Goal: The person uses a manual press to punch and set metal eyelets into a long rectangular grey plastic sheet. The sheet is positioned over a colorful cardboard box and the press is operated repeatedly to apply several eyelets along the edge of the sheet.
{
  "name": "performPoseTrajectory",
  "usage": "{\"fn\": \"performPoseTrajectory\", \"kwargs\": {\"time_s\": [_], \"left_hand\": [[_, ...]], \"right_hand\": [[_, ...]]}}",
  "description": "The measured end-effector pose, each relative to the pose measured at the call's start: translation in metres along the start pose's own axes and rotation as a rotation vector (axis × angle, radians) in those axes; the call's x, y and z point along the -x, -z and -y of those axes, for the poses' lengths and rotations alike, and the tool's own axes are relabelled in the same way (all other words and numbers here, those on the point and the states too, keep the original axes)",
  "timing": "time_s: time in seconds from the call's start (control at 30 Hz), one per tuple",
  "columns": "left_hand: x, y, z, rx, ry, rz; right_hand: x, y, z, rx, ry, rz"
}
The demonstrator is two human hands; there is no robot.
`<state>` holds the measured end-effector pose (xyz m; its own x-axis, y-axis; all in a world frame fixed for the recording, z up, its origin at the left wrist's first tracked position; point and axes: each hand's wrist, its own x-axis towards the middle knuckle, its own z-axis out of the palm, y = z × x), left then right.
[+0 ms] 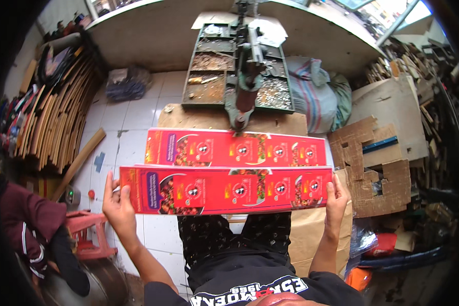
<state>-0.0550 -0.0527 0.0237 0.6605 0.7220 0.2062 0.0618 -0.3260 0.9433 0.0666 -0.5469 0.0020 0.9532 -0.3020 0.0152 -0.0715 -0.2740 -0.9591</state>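
Note:
I hold a long red and purple printed cardboard sheet (224,189) flat in front of me, over my lap. My left hand (118,204) grips its left end and my right hand (335,200) grips its right end. A second printed sheet of the same kind (234,149) lies just beyond it on a brown board (199,118). Past that stands a green metal press machine (245,76) with trays of small metal parts (209,76) on either side.
Stacks of flat cardboard (56,117) lean at the left. Torn brown cardboard pieces (377,163) and a striped sack (311,97) lie at the right. A red plastic stool (86,229) and a person in a dark red sleeve (25,224) are at lower left.

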Motion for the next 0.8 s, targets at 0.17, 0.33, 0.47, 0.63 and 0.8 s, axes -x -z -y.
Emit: {"fn": "performPoseTrajectory", "kwargs": {"time_s": [0.17, 0.33, 0.47, 0.63, 0.8], "left_hand": [[-0.006, 0.002, -0.022, -0.025, 0.058, 0.145], [0.000, 0.014, -0.043, 0.158, -0.044, 0.108], [-0.005, 0.012, -0.047, 0.171, -0.059, 0.089], [-0.012, -0.004, -0.028, 0.079, -0.162, 0.018], [-0.001, -0.027, -0.031, 0.757, -0.065, 0.111]], "right_hand": [[0.001, 0.008, 0.003, -0.085, 0.012, -0.015], [-0.002, 0.007, -0.005, -0.153, 0.047, -0.039], [-0.008, 0.011, 0.004, -0.128, 0.027, -0.043], [-0.012, 0.016, 0.021, -0.669, 0.071, -0.237], [-0.023, 0.049, 0.016, -1.319, 0.354, 0.212]]}}
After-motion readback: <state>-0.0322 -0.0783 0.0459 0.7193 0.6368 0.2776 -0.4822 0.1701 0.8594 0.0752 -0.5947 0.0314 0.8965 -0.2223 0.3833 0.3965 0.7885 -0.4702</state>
